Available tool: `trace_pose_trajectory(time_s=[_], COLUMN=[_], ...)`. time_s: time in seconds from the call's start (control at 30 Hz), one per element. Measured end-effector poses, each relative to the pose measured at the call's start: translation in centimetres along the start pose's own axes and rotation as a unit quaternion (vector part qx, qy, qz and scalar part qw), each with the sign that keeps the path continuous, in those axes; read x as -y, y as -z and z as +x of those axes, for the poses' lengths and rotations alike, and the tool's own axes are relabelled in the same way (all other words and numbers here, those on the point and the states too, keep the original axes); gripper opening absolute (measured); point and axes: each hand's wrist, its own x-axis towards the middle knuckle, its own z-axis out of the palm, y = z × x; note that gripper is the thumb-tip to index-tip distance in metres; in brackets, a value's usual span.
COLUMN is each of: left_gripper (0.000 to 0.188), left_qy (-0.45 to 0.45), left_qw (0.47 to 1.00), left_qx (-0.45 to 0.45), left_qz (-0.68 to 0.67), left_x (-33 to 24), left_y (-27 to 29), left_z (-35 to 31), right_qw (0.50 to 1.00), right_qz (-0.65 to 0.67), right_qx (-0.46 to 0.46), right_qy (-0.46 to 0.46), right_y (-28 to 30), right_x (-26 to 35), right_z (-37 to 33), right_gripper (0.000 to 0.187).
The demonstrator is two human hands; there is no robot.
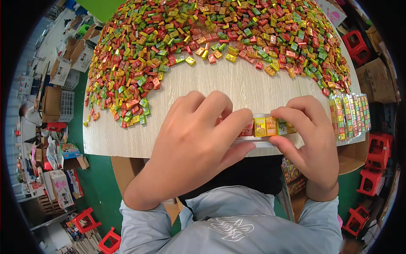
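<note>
Head view shows a pale wood-grain table [190,80] whose near edge runs just in front of the person's waist, with an open bare patch lying between the hands and a great curved pile of small wrapped packets [207,23]. That pile hems the bare patch in on the far side and round to the left, and at the right edge filled clear sheets [349,118] stand close by the right hand [311,133]. Beyond the edges I see green floor [99,169], red stools [376,152] and a cardboard box [354,157] under the right rim. At the near edge, between the 2 hands, lies 1 row of packets [259,127] in a white-edged strip. The right thumb and forefinger are slightly parted, gripping across its right end. The left hand [196,131] arches over its left part, fingers bent, forefinger and thumb spread across it; how firmly they press I cannot tell.
</note>
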Motion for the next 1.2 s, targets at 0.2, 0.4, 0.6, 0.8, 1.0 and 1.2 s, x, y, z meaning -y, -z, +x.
trace_pose_trajectory(time_s=[0.2,0.4,0.6,0.8,1.0,1.2], left_gripper=[0.049,0.046,0.05,0.055,0.059,0.066], left_qy=[-0.005,0.006,-0.032,-0.036,-0.057,-0.052], left_qw=[0.996,0.987,0.977,0.975,0.95,0.938], left_qx=[-0.083,-0.15,-0.205,-0.213,-0.29,-0.308], left_qz=[0.013,0.064,0.055,0.048,-0.096,-0.151], left_x=[-0.2,-0.7,0.9,0.9,1.6,2.1], left_y=[-2.1,-4.3,-6.8,-7.6,-7.8,-7.6], left_z=[-2.8,-4.7,-6.4,-7.4,-6.6,-7.0], right_qw=[0.999,0.994,0.986,0.981,0.994,0.996], right_qz=[-0.031,-0.091,-0.133,-0.13,-0.007,-0.019], right_qx=[-0.043,-0.035,-0.082,-0.125,-0.101,-0.082], right_qy=[0.009,0.044,0.06,0.073,0.034,0.033], right_y=[-1.0,-1.5,-3.7,-4.8,-2.3,-0.3], right_x=[0.2,-0.1,-1.1,-1.5,-0.7,0.4], right_z=[-1.4,-2.8,-4.6,-5.9,-4.9,-1.9], right_gripper=[0.048,0.055,0.052,0.049,0.045,0.034])
